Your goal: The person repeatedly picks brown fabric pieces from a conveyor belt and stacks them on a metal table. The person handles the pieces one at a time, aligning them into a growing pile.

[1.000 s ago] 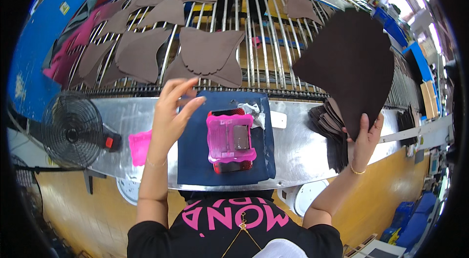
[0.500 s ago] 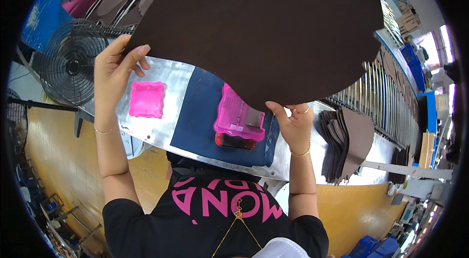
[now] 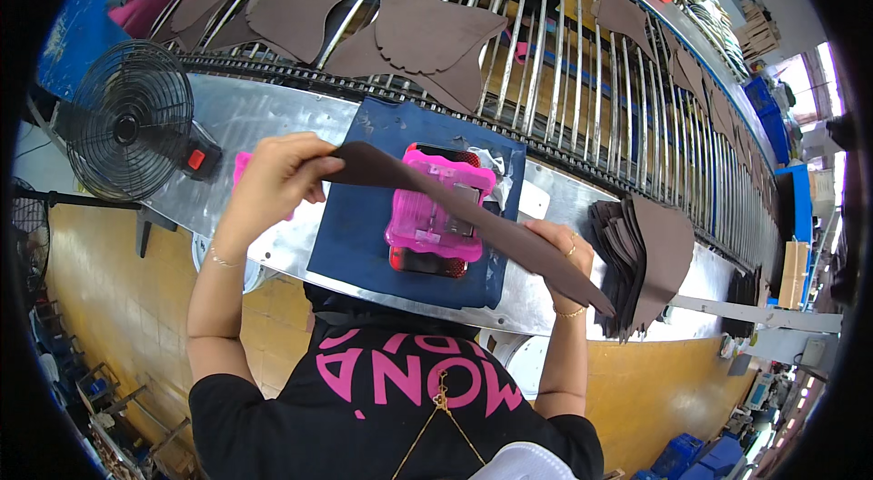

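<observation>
A dark brown, leather-like cut sheet (image 3: 455, 205) is held up in both hands, seen almost edge-on, sloping down to the right. My left hand (image 3: 277, 185) pinches its left end between thumb and fingers. My right hand (image 3: 566, 253) grips it near the right end, with the fingers partly hidden behind it. Beneath the sheet, a pink plastic holder (image 3: 414, 224) with a red-and-black object under it rests on a dark blue mat (image 3: 355, 248). Behind my left hand, a pink dish (image 3: 241, 168) is mostly covered.
A black fan (image 3: 127, 125) stands at the left end of the metal table (image 3: 214, 103). Beyond the table runs a conveyor of metal bars (image 3: 536, 53) carrying several brown pieces (image 3: 432, 25). A stack of brown pieces (image 3: 664, 244) sits to the right of my right hand.
The sheet has come down toward me and tipped from facing broad to nearly edge-on, uncovering the conveyor. My left hand has moved right and down; my right hand has lowered slightly.
</observation>
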`<state>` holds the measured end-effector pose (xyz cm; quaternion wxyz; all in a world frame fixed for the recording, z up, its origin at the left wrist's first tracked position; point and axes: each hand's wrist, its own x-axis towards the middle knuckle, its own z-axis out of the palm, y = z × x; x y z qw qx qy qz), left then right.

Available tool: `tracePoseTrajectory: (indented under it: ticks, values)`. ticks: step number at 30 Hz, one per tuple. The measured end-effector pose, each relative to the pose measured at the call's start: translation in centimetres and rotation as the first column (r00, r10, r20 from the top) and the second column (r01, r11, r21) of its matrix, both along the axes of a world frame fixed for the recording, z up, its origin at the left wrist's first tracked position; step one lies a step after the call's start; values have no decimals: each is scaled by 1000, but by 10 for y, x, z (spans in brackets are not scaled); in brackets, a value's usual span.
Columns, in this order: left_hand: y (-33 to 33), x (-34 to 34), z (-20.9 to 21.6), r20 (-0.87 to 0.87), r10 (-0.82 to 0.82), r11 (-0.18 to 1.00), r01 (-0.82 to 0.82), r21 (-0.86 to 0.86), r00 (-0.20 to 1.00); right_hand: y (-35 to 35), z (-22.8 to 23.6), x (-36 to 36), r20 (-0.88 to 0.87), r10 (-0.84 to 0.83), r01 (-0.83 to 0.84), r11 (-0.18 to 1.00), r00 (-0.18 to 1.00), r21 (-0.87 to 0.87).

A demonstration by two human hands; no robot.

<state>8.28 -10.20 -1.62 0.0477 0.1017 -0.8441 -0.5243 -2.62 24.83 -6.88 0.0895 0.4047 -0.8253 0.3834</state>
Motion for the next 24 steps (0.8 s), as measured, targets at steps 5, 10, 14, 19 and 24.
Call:
tracePoseTrajectory:
  ticks: [5,10,14,19,24]
  values:
    - [39,-37,-9,-222,-369,886,269,-378,903,64,-18,24,257,-350,355,934,901,30]
    - [93,-69,-10,-250,-570,744,363,-561,783,147,-7,21,381,-463,574,775,800,-263]
    - [114,-90,-6,-304,-579,732,318,-603,756,145,25,-12,479,-496,677,644,724,-355]
    - [85,-92,10,-403,-335,873,120,-472,852,138,9,-107,566,-442,667,690,696,-281]
    - [44,-63,4,-324,-135,914,-8,-405,936,111,-66,-222,636,-457,640,765,622,-77]
